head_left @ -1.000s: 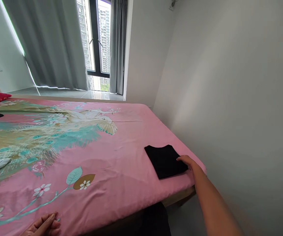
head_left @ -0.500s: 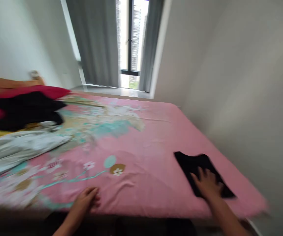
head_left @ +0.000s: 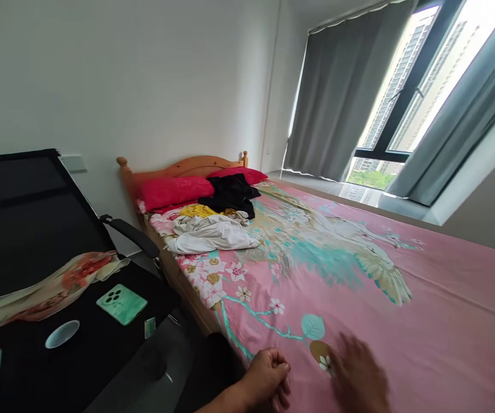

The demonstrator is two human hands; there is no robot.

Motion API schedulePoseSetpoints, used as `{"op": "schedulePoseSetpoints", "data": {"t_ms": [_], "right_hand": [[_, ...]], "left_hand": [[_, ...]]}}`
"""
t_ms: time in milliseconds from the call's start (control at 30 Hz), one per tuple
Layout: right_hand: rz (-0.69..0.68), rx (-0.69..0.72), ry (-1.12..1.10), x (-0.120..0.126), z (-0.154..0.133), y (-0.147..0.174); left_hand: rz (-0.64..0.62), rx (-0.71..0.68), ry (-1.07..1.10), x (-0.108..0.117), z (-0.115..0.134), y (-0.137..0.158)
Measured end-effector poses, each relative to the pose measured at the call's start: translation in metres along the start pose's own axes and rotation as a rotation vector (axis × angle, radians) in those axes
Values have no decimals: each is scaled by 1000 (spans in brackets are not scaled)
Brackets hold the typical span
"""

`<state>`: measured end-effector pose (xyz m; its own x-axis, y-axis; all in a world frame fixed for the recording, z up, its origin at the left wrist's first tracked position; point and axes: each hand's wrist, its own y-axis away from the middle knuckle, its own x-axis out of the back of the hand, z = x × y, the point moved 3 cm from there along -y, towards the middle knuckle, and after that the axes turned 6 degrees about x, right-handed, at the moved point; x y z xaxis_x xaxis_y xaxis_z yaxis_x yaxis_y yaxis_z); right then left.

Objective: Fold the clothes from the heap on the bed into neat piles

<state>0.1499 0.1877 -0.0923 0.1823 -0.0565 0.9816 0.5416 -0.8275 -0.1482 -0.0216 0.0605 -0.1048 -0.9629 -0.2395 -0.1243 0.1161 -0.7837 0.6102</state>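
Observation:
My left hand (head_left: 269, 374) hovers at the near edge of the bed, its fingers loosely curled with nothing showing in them. To its right, my right hand (head_left: 359, 376) is blurred by motion; its fingers look stretched out over the pink floral bedsheet (head_left: 453, 344), and no object shows in it. Farther up the bed lie a crumpled white garment (head_left: 213, 234), a yellow cloth (head_left: 198, 210) and a black garment (head_left: 232, 195), heaped against the red pillows (head_left: 174, 192). The folded black garment from earlier is out of view.
Left of the bed stands a black office chair (head_left: 27, 212) with an armrest (head_left: 131, 234). On the dark surface lie a patterned scarf (head_left: 58, 287), a green phone (head_left: 122, 304) and a small oval dish (head_left: 62, 334). A wooden headboard (head_left: 195, 166) and grey curtain (head_left: 337, 103) stand behind.
My view has swung left, bringing the chair and headboard in. My right hand has lifted off the folded black garment and come over near my left hand, which stays curled.

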Motion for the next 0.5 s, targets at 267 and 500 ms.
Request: {"op": "schedulePoseSetpoints", "data": {"t_ms": [267, 500], "right_hand": [[38, -108, 36, -32, -107, -49], [136, -106, -1, -30, -98, -50]], "left_hand": [[496, -630, -541, 114, 59, 18], [1173, -490, -1018, 280, 196, 34]]}}
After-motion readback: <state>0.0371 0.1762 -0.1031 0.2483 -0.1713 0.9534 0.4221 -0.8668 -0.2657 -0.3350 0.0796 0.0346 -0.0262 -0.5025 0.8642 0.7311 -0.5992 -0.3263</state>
